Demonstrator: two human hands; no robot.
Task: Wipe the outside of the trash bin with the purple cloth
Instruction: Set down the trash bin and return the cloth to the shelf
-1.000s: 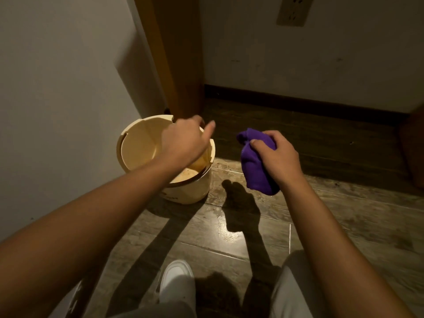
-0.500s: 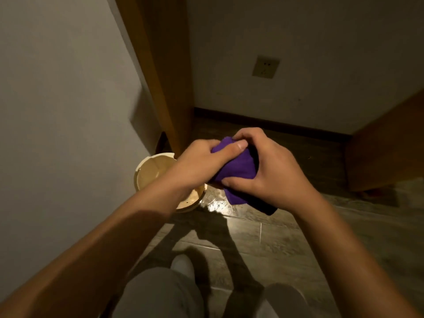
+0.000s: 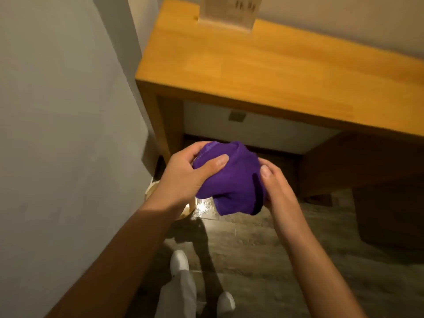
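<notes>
The purple cloth (image 3: 230,180) is bunched between both hands, held in the air in front of me. My left hand (image 3: 183,177) grips its left side with the thumb pressed on top. My right hand (image 3: 275,187) holds its right side from below. The cream trash bin (image 3: 150,190) stands on the floor by the wall. Only slivers of its rim show behind my left wrist; the rest is hidden.
A wooden desk (image 3: 263,72) stands ahead with a wooden stand (image 3: 226,12) on top. A grey wall (image 3: 64,134) runs along the left. Wet tiled floor (image 3: 252,237) lies below, with my white shoes (image 3: 180,260) on it. A wall socket (image 3: 237,116) sits under the desk.
The view has risen and pulled back, so the desk top is visible and the bin is mostly hidden. My left hand left the bin and joined the right hand on the cloth.
</notes>
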